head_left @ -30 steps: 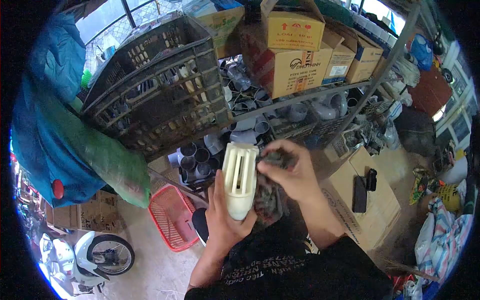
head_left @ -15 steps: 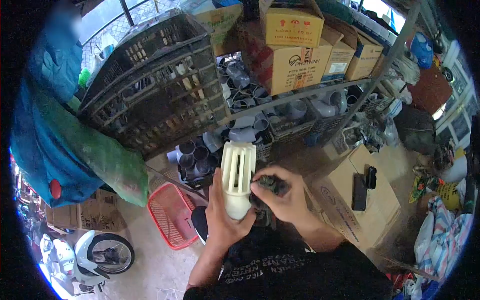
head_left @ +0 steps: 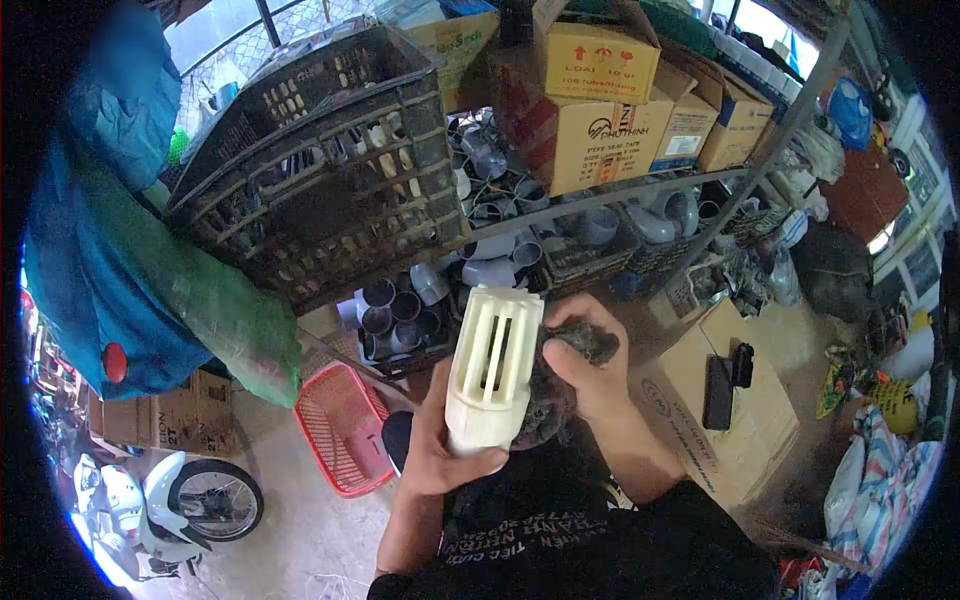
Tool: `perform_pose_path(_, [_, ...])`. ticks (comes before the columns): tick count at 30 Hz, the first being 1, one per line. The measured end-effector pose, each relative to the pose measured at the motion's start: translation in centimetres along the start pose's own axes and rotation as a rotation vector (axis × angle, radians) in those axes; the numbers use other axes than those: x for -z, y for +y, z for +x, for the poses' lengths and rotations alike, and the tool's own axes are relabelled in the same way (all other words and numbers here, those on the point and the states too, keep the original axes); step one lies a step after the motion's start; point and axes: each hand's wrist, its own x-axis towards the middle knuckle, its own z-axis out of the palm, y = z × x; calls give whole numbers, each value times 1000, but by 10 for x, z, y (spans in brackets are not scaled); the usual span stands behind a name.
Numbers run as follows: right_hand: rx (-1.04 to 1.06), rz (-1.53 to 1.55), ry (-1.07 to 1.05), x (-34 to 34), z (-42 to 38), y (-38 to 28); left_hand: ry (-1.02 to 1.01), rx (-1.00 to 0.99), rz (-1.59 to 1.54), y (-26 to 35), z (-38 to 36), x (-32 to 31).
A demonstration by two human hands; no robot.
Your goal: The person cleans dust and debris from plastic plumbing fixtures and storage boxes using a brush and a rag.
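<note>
My left hand point(head_left: 436, 452) is closed around a cream slotted plastic fitting point(head_left: 492, 365). It stands roughly upright in the grip, its slotted end pointing away from me and its smooth, rounded end near my thumb. To the right, my right hand point(head_left: 592, 375) pinches a dark, fuzzy scouring pad point(head_left: 588, 342) between thumb and fingers. A small gap separates the pad from the side of the fitting. Below the right hand, a dark clump in front of my shirt is too blurred to name.
Ahead, a large black crate point(head_left: 320, 160) stands on a rack among grey pipe fittings point(head_left: 395, 308) and cardboard boxes point(head_left: 600, 140). A red basket point(head_left: 345, 430) sits on the floor at left, near a motorbike point(head_left: 170, 505). At right, a phone point(head_left: 718, 390) lies on flat cardboard point(head_left: 690, 370).
The fitting has tilted and turned slightly, shifting right. My right hand has moved up and right, drawing the scouring pad away from the fitting's side. The view has shifted a little.
</note>
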Motion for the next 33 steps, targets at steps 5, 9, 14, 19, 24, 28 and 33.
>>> perform_pose_path(5, [-21, -162, 86, 2, 7, 10, 190, -117, 358, -10, 2, -11])
perform_pose_path(9, [-62, -95, 205, 7, -2, 17, 197, -192, 584, -3, 11, -14])
perform_pose_path(14, [36, -179, 329, 7, -22, 8, 188, -173, 751, 9, 9, -25])
perform_pose_path(19, [205, -303, 205, 0, -37, -8, 302, -132, 657, 9, 14, -22])
perform_pose_path(24, [49, -399, 115, -11, -31, -8, 311, -224, 824, 0, 12, -22])
perform_pose_path(28, [41, -377, 231, -13, -20, -1, 364, -185, 970, -1, 7, -26])
perform_pose_path(33, [-29, -273, 277, -15, -7, -3, 435, -214, 1014, -14, 4, -27])
